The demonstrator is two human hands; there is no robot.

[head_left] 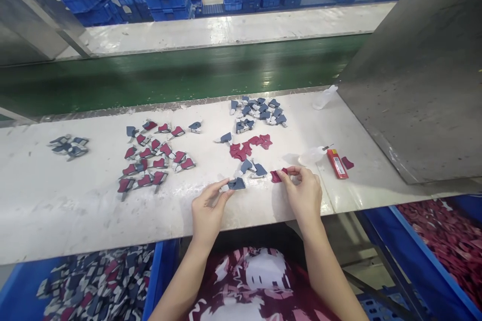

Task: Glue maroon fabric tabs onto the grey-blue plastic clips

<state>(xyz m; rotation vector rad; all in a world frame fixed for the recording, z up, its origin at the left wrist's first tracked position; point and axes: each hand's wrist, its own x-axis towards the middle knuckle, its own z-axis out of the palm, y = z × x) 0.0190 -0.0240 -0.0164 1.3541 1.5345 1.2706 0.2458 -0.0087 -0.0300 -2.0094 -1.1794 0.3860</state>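
Observation:
My left hand (pixel 209 208) pinches a blue-grey and white part (pixel 236 184) near the front edge of the white table (pixel 256 213). Between thumb and fingers, my right hand (pixel 304 190) holds a dark red piece (pixel 277 176). Two or so blue-grey parts (pixel 258 169) lie just beyond and between the hands. Behind them is a loose group of flat red pieces (pixel 241 151), and farther back a pile of blue-grey parts (pixel 259 109). Many red-topped parts (pixel 152 153) are spread to the left.
A red and yellow packet (pixel 338 164), a clear bottle with a thin tip (pixel 312 155) and another clear bottle (pixel 324 98) are at the right. A metal panel (pixel 422 75) rises there. Below the table are blue bins (pixel 158 271) of parts. A green belt (pixel 181 77) runs behind.

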